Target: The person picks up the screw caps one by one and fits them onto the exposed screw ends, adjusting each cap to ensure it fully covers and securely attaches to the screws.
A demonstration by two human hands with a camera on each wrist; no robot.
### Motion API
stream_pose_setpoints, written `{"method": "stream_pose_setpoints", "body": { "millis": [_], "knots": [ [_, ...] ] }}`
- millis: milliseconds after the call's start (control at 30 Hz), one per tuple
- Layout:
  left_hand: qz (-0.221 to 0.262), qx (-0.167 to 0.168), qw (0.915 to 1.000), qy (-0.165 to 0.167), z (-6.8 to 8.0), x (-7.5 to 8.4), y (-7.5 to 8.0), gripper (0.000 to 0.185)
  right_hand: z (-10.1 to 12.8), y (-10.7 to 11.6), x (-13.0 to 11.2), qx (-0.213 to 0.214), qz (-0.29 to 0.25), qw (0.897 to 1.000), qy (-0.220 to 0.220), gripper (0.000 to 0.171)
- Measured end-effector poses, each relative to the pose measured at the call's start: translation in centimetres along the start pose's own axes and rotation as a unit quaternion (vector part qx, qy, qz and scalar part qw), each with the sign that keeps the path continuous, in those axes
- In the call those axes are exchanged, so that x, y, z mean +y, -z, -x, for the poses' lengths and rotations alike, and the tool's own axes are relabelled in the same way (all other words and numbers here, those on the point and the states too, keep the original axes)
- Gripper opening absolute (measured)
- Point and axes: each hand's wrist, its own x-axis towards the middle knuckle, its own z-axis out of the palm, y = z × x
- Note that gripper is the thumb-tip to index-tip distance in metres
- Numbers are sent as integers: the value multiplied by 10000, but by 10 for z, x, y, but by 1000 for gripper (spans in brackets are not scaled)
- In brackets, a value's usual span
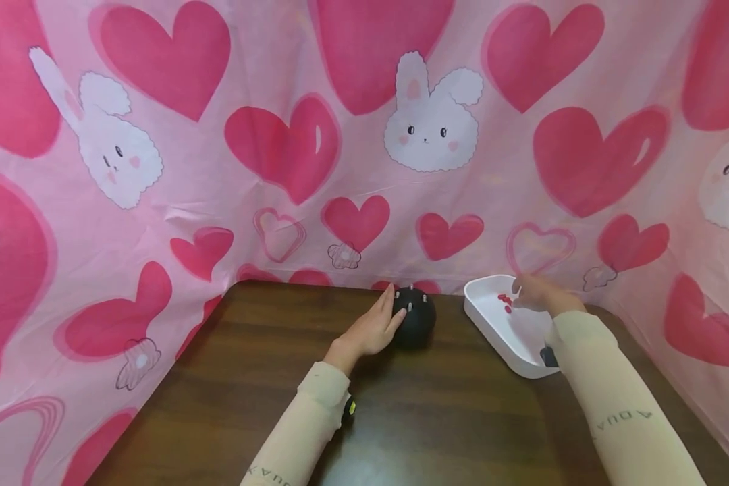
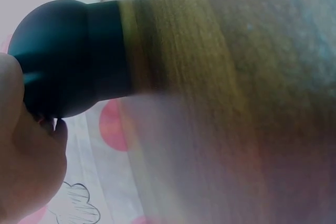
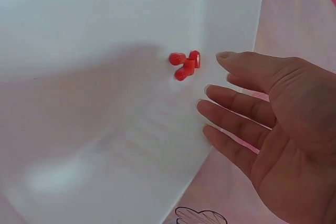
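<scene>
A black ball-shaped holder (image 1: 414,327) stands on the table, with several small metallic studs on its top. The left wrist view shows its round body (image 2: 55,59) on a narrower cylindrical base. My left hand (image 1: 367,331) rests against its left side, fingers straight and thumb apart toward the front. To the right is a white tray (image 1: 492,326) with several small red caps (image 1: 505,302) inside. Over the tray's far right edge is my right hand (image 1: 537,295). In the right wrist view its fingers are spread close to the red caps (image 3: 185,65), holding nothing.
The dark wooden table (image 1: 279,351) meets a pink cloth (image 1: 364,162) printed with hearts and rabbits at the back and sides. A dark device (image 1: 549,356) sits at the right wrist, overlapping the tray's near edge in the head view.
</scene>
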Motion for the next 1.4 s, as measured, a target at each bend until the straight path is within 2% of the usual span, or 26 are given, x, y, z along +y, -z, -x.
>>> {"method": "stream_pose_setpoints", "body": {
  "millis": [267, 500, 733, 1000, 1267, 1400],
  "knots": [
    [-35, -18, 10000, 47, 1, 1, 0, 78, -9, -10, 4, -37, -125, 9999, -27, 40],
    [-39, 27, 10000, 39, 1, 2, 0, 78, -16, -13, 4, -219, 12, 9997, -89, 42],
    [-103, 110, 9999, 28, 1, 2, -1, 77, -16, -10, 1, -675, -125, 9960, -577, 54],
    [-50, 61, 10000, 21, 1, 3, -1, 77, -13, -13, 0, -971, -300, 9900, -980, 61],
    [-67, 70, 10000, 1, 0, 3, 0, 77, -17, -17, 4, -1016, -366, 9905, -852, 60],
    [-73, 85, 9999, -14, -1, 2, 1, 77, -20, -17, 4, -1024, -230, 9918, -730, 55]
  ]
}}
